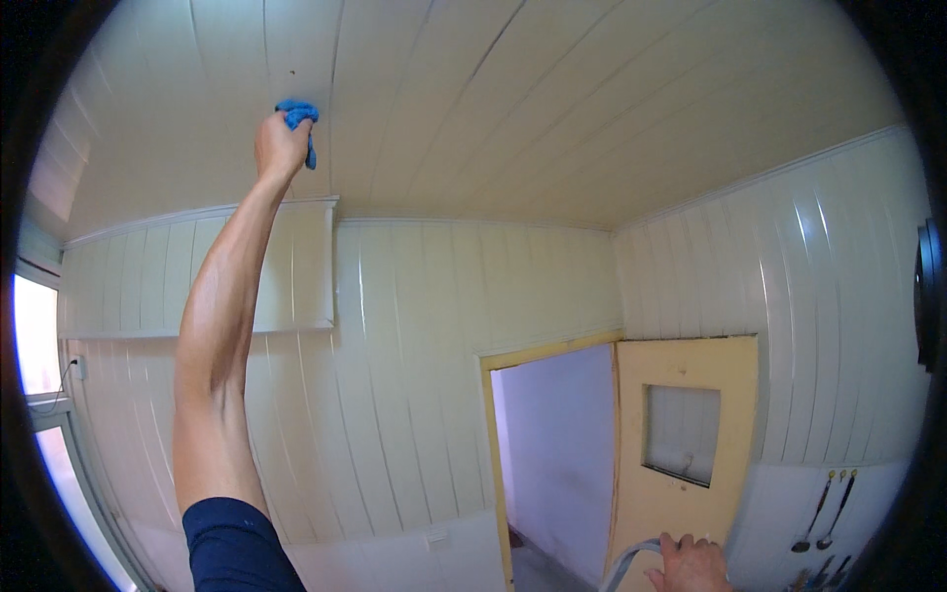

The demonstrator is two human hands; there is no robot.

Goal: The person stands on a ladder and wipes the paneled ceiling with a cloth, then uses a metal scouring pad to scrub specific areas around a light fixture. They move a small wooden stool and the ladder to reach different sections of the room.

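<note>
My left hand (281,148) is raised overhead at the end of a stretched arm and grips a bunched blue cloth (299,112). The cloth lies against the panelled ceiling (459,111), with one end hanging down beside the wrist. A small dark spot shows on the ceiling just beyond the cloth. Low at the right, my right hand (692,566) is closed over a curved grey rail (629,559), whose lower part is out of view.
An open yellow door (684,510) with a small window stands beside a doorway (558,459). A boxed-in panel (296,266) juts from the wall below the ceiling. Ladles (840,514) hang at the lower right. A window (37,337) is at the far left.
</note>
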